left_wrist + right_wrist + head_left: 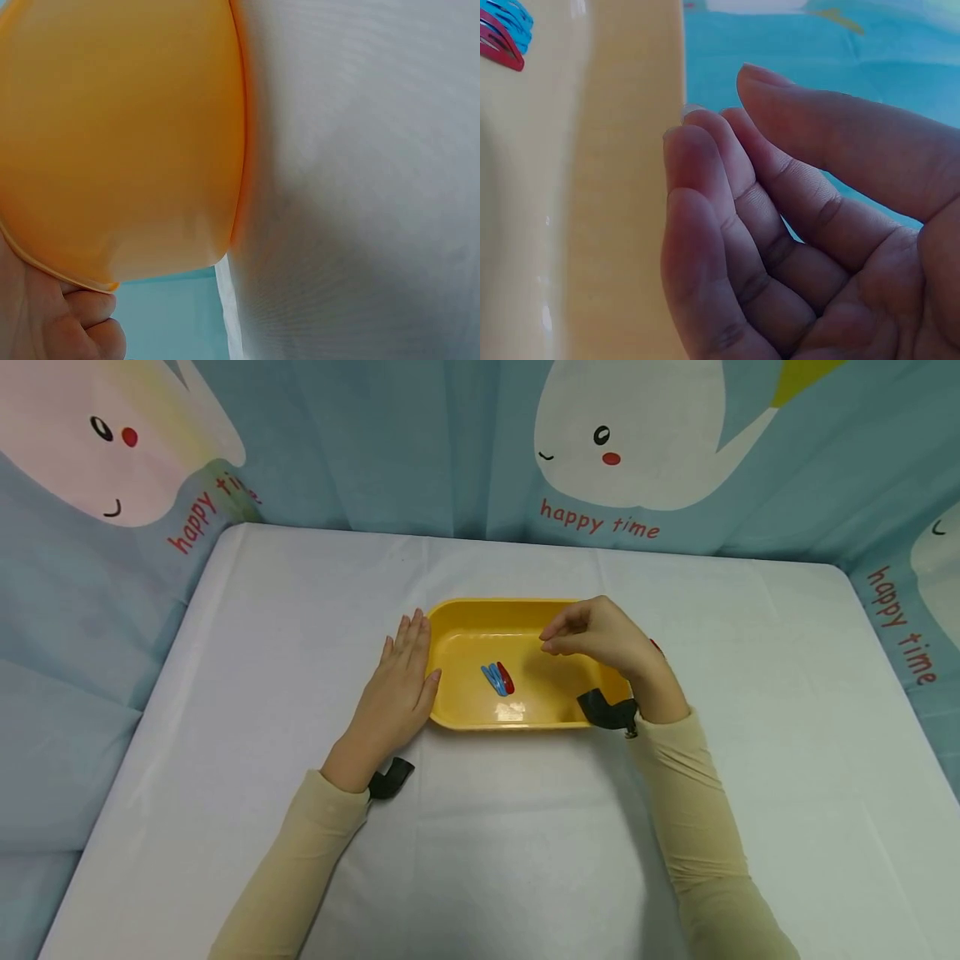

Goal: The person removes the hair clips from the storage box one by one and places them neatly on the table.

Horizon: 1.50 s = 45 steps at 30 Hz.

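In the head view a shallow yellow tray point(465, 718) stands on the white table. Two blue snap hair clips point(493, 679) and a red snap hair clip point(506, 678) lie close together on its floor, and they also show at the top left corner of the right wrist view. My left hand point(393, 693) rests along the tray's left end, its fingers straight and the thumb at the rim. Above the tray's right half hovers my right hand point(600, 635), its fingers loosely bent and the thumb apart from them. Nothing shows between them in the right wrist view point(802, 225).
Black wrist-camera mounts point(390, 778) hang at both wrists, the right one overlapping the tray's front right corner. A bit of something red point(657, 647) peeks out behind the right wrist. Blue curtains point(397, 452) with printed whales border the table's back and sides.
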Motion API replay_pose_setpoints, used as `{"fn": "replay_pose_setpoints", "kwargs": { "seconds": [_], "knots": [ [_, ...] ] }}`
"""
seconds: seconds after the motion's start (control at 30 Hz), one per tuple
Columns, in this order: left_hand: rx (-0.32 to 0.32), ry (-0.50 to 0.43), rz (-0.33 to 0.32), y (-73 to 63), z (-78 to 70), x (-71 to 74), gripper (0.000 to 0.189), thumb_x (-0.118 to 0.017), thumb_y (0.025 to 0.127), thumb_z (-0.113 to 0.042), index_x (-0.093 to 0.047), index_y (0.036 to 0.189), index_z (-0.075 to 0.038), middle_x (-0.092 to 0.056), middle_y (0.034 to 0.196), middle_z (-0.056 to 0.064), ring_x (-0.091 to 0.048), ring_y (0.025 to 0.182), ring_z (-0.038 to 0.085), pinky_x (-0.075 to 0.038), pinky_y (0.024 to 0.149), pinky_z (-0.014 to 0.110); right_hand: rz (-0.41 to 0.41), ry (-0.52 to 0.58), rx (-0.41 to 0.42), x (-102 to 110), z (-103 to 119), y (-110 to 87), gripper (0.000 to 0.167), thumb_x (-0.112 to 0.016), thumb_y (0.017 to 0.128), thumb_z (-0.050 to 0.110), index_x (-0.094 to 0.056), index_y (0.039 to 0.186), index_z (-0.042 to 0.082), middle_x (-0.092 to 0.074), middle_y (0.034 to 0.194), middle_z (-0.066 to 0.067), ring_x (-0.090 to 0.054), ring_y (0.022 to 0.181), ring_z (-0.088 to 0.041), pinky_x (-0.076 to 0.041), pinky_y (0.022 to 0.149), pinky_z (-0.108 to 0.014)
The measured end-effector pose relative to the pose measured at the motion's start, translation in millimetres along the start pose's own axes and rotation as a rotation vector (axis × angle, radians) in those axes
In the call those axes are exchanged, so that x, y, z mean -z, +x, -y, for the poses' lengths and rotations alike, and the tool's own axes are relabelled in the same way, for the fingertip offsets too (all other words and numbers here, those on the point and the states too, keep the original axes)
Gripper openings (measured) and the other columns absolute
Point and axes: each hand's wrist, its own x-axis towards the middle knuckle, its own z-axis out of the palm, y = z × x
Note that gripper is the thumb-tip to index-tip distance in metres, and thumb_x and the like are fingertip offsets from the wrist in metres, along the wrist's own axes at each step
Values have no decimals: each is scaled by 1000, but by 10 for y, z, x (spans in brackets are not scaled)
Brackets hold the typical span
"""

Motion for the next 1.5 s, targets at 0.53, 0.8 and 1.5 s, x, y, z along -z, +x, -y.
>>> {"fn": "replay_pose_setpoints", "kwargs": {
  "seconds": [0.53,0.8,1.5],
  "knots": [
    [-3,-12,0,-4,2,7,63,-37,101,-23,-8,148,6,-4,156,16,-1,144,27,-4,114,44,120,-43,-17,-119,11,241,10,-69,83,5,-69,87,-4,-67,75,-8,-61,75,-31,-52,70,-31],
    [-2,-10,1,-1,-8,9,63,-37,101,-23,-8,148,6,-4,156,16,1,144,25,-4,114,44,175,-31,-33,-162,-43,365,9,-69,82,3,-69,86,-4,-67,76,-6,-58,72,-17,-51,69,-27],
    [1,-2,4,-2,-10,17,63,-37,101,-22,-8,148,6,-3,156,16,-1,144,27,-4,114,44,316,-95,-88,-307,-182,554,9,-69,81,1,-70,87,-5,-66,71,-6,-56,65,-18,-48,63,-24]
  ]
}}
